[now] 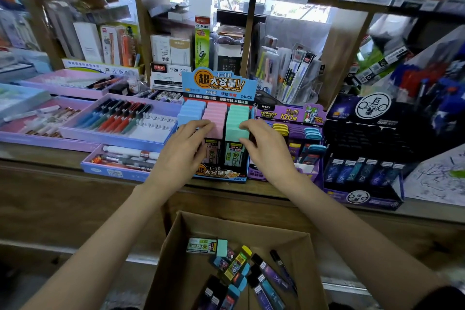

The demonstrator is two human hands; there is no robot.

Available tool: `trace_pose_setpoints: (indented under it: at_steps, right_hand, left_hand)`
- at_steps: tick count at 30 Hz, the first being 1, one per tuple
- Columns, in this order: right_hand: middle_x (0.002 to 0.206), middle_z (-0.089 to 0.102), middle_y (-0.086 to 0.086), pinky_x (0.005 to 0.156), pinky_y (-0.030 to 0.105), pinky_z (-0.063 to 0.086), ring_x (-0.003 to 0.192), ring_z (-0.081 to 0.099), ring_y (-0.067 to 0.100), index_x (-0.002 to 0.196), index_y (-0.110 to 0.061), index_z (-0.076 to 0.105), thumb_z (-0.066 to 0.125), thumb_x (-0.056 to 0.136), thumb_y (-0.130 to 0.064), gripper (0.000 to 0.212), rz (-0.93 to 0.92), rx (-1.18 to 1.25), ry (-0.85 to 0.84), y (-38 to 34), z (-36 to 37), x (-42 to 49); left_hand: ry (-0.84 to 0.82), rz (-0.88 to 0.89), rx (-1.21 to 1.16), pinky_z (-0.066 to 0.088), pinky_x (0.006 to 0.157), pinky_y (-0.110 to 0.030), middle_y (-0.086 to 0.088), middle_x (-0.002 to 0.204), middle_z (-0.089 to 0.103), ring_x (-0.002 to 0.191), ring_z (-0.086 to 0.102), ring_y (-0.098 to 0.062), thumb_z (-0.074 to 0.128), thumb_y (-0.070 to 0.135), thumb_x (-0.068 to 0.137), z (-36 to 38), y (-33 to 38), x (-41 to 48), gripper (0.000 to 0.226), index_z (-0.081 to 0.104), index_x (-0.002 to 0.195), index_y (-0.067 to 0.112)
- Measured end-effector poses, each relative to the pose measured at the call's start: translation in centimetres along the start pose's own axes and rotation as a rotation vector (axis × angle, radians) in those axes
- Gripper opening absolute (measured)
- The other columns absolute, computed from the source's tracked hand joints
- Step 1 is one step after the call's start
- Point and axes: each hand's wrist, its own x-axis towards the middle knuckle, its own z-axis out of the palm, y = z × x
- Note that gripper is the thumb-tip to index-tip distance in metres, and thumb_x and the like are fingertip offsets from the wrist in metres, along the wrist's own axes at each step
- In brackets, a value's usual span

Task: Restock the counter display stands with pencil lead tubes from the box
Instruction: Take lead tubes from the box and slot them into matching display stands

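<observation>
A blue display stand (218,86) on the counter holds rows of lead tubes with blue, pink (215,113) and green (237,114) caps. My left hand (185,146) lies with its fingers stretched over the front blue and pink caps. My right hand (268,147) pinches the front green-capped tube, fingers over its cap and thumb on its face. Below the counter stands an open cardboard box (173,236) with several loose tubes: a green-capped one (205,245), a yellow-capped one (239,263) and dark ones (268,280).
A purple stand (289,114) with yellow, purple and blue tubes sits right of the blue one, and a black stand (362,185) further right. Lilac pen trays (120,122) fill the counter's left. Crowded shelves (226,40) rise behind. The wooden counter edge (75,173) runs across.
</observation>
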Motion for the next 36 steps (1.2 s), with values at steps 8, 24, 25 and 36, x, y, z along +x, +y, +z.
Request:
trace_pose_setpoints:
  at_steps: [8,24,25,36]
  right_hand:
    - [0.127,0.055,0.01,0.096,0.032,0.035,0.117,0.05,0.028,0.127,-0.007,0.049,0.053,0.094,-0.016,0.034,-0.05,-0.188,-0.058,0.6,0.3,0.6]
    - [0.12,0.046,0.02,0.096,0.038,0.034,0.111,0.045,0.031,0.113,0.006,0.049,0.031,0.1,-0.022,0.036,0.351,0.011,-0.252,-1.8,2.0,5.8]
    - [0.12,0.046,0.019,0.096,0.037,0.034,0.111,0.044,0.031,0.112,0.006,0.049,0.031,0.1,-0.023,0.036,0.339,0.011,-0.263,-1.6,1.9,5.8]
    - [0.154,0.026,0.009,0.116,0.039,0.014,0.143,0.02,0.022,0.146,-0.008,0.025,0.015,0.101,-0.045,0.059,-0.002,-0.321,-0.286,-0.2,1.7,3.4]
  left_hand:
    - [0.035,-0.037,-0.07,0.038,0.1,-0.035,-0.012,0.136,0.049,0.124,0.046,-0.028,0.055,0.008,0.092,0.0,0.1,0.2,0.041,0.049,0.133,0.003]
    - [0.07,-0.517,-0.455,0.028,0.095,-0.017,-0.008,0.144,0.037,0.114,0.038,-0.007,0.051,0.027,0.096,0.9,-3.4,4.5,0.048,0.039,0.139,0.009]
    - [0.056,-0.514,-0.47,0.028,0.095,-0.018,-0.007,0.145,0.037,0.114,0.038,-0.007,0.051,0.027,0.096,0.8,-3.6,4.4,0.049,0.038,0.139,0.011]
    - [0.114,-0.377,-0.317,0.022,0.102,-0.021,-0.004,0.15,0.033,0.138,0.03,-0.019,0.044,0.018,0.099,-1.6,-2.1,1.4,0.044,0.036,0.142,0.01]
